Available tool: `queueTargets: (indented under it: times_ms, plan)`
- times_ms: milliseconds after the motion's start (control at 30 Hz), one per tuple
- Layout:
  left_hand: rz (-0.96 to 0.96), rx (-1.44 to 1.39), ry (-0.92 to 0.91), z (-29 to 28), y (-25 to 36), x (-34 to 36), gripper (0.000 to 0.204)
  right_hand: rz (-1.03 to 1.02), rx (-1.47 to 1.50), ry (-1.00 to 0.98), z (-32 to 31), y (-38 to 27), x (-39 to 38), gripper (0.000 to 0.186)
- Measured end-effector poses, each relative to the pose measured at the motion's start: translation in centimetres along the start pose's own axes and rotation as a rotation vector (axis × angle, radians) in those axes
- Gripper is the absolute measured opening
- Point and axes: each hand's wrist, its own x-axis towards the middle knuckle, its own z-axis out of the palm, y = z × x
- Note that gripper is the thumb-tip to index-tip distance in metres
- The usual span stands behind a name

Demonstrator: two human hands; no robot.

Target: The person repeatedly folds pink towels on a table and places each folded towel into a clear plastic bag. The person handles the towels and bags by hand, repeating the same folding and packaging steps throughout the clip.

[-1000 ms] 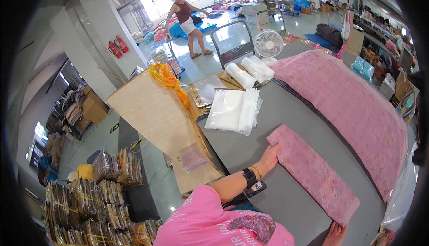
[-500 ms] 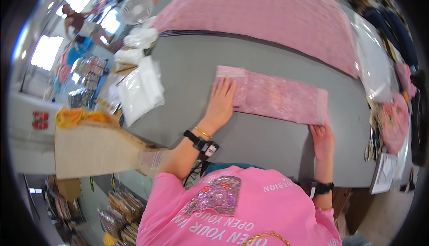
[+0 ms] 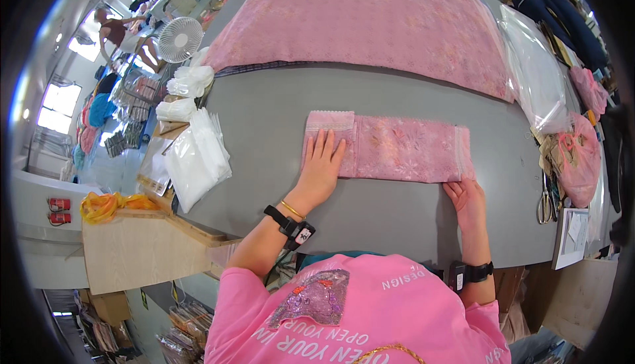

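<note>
A folded pink floral fabric strip lies crosswise on the grey table. Its left end is doubled over, and my left hand rests on that end with fingers stretched out and slightly apart. At the lower right corner, my right hand has its curled fingertips holding the fabric's edge. A larger spread of matching pink fabric lies along the far side of the table.
White plastic bags and a white fan are at left, by yellow cord on a plywood board. Scissors, clear sheeting and a pink bundle are at right. A person stands in the background.
My view has swung down and square to the table. The strip's left end became doubled over, with my left hand moving from gripping the end to lying flat on it.
</note>
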Motion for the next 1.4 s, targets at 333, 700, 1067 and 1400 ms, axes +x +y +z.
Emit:
queueTargets:
  times_ms: [333,700,1067,1400]
  plan:
    - [-0.413,-0.942,0.088,-1.5,-4.6,1.9,0.071,-0.483,-0.824,-0.113,10.0,0.9,3.2,0.031]
    - [-0.579,-1.061,0.119,1.2,-7.7,3.0,0.062,-1.204,-1.689,-0.631,19.5,7.2,1.1,0.043]
    - [-0.600,-1.007,0.220,1.7,-7.8,3.1,0.053,-1.215,-1.867,-0.571,14.2,7.5,1.1,0.051]
    - [0.197,-0.143,-0.030,-0.3,-6.3,1.1,0.090,-1.301,-1.857,-0.720,12.4,6.1,3.1,0.053]
